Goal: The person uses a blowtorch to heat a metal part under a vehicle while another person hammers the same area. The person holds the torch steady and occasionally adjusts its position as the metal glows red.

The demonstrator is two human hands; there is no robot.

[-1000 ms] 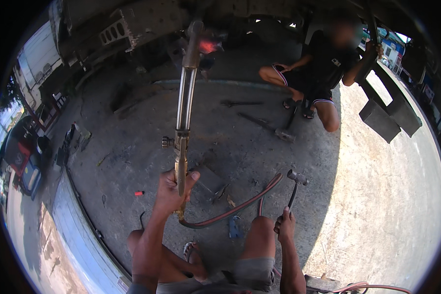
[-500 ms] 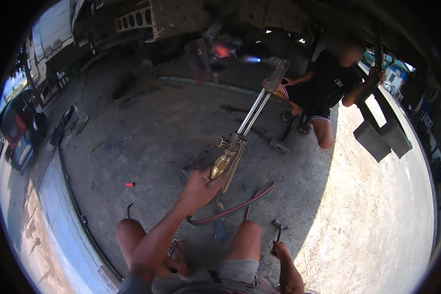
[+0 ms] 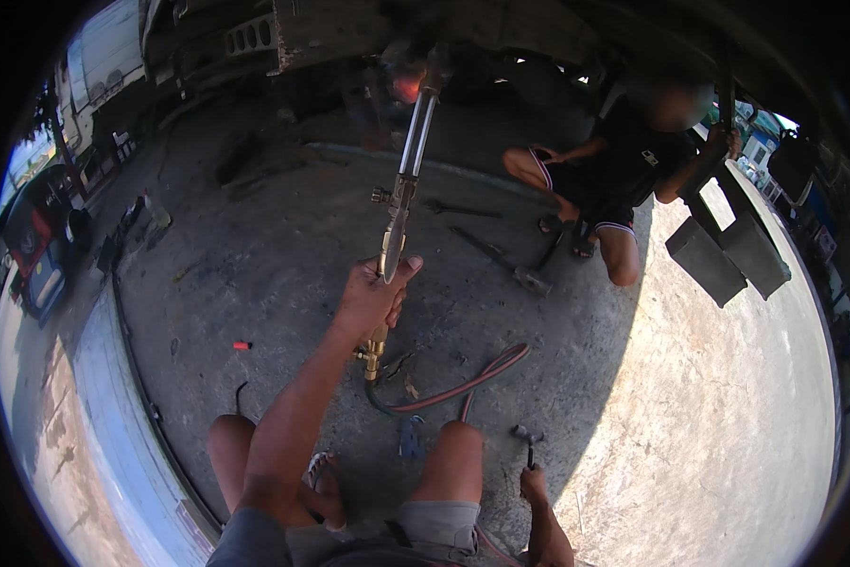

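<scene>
My left hand (image 3: 373, 302) is wrapped round the brass handle of a gas cutting torch (image 3: 416, 137). The torch's long metal tubes point up and away from me, and its head lies in the dark beneath a vehicle. Beside that head a piece of metal glows orange-red (image 3: 407, 89); no flame can be made out. Twin red and dark hoses (image 3: 482, 383) run from the torch's lower end and loop over the floor. Low on the right, my right hand (image 3: 534, 484) grips the handle of a small hammer (image 3: 528, 437), head upward.
A co-worker (image 3: 647, 156) crouches at the far right, one hand on a dark upright part. A sledgehammer (image 3: 533, 281) and a dark bar (image 3: 479, 244) lie on the concrete floor (image 3: 283, 236). A red cylinder (image 3: 242, 346) rests left of my arm. The vehicle's underside (image 3: 349, 28) spans overhead.
My left hand has moved the torch forward and left, bringing its head up to the glowing metal. The blue flame seen before is now hidden. My right hand still holds the hammer.
</scene>
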